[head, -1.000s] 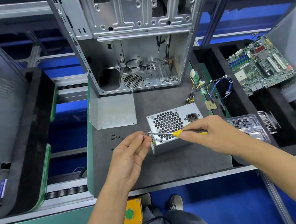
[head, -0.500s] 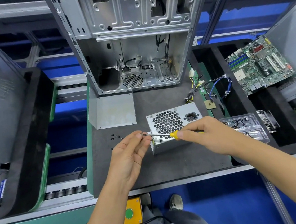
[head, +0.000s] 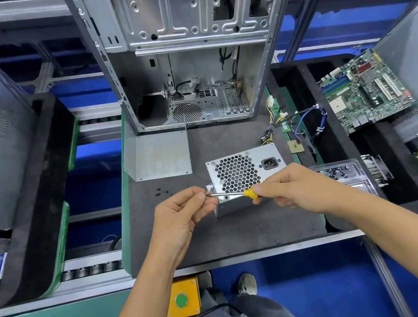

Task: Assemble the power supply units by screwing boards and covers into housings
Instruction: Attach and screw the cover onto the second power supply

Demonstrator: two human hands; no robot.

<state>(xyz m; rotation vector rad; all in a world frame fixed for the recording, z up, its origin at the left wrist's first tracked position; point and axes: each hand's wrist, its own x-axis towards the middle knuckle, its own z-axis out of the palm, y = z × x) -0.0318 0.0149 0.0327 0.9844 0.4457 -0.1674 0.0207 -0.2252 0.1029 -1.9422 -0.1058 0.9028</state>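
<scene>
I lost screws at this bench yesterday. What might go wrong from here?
The left hand pinches the screwdriver tip in mid-air above the mat; anything tiny held there could drop and roll away. The loose black screws lie unboxed on the mat and could get swept off. The right hand could jab the fingertips.

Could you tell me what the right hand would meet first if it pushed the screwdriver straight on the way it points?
Most likely the left hand, whose fingertips pinch at the screwdriver tip. The right hand points it leftward across the power supply unit; depth is unclear.
</scene>
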